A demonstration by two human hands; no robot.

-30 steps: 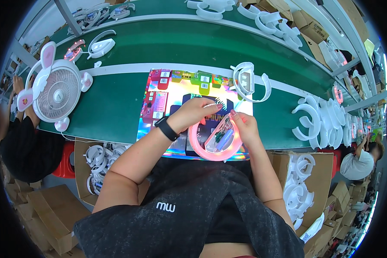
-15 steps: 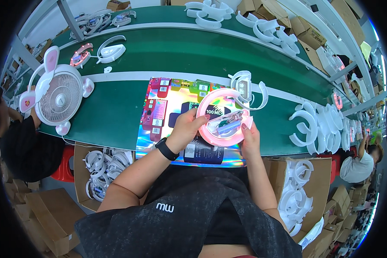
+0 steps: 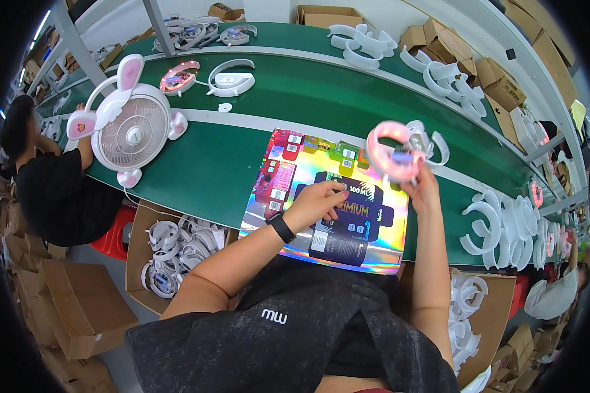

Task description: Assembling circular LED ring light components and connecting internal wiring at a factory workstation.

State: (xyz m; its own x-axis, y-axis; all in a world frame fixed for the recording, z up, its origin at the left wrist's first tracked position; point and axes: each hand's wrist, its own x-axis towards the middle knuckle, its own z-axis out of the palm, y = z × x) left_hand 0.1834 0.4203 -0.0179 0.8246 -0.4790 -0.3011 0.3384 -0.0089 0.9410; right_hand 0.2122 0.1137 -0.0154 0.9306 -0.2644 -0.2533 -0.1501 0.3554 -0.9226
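Observation:
My right hand [image 3: 424, 191] grips a pink-glowing ring-shaped light housing [image 3: 377, 156] by its near side, raised over the far right corner of a shiny printed cardboard sheet [image 3: 392, 252]. Inside the ring a blue battery-like part shows, blurred by motion. Just behind it lies a white curved housing [image 3: 441, 148], partly hidden by the ring. My left hand [image 3: 318, 203], with a black band on its wrist, hovers over the middle of the sheet. Its fingers are loosely bent and apart, with nothing seen in them.
A white rabbit-eared fan [image 3: 137, 134] stands at the left of the green table [image 3: 196, 170]. White curved shells [image 3: 498, 229] are stacked at the right. Boxes of parts [image 3: 141, 242] sit below the table edge. Another person [image 3: 59, 177] sits at far left.
My right hand has carried the glowing ring away toward the white curved housing. My left hand has let go of the ring and stays over the sheet. The view has shifted.

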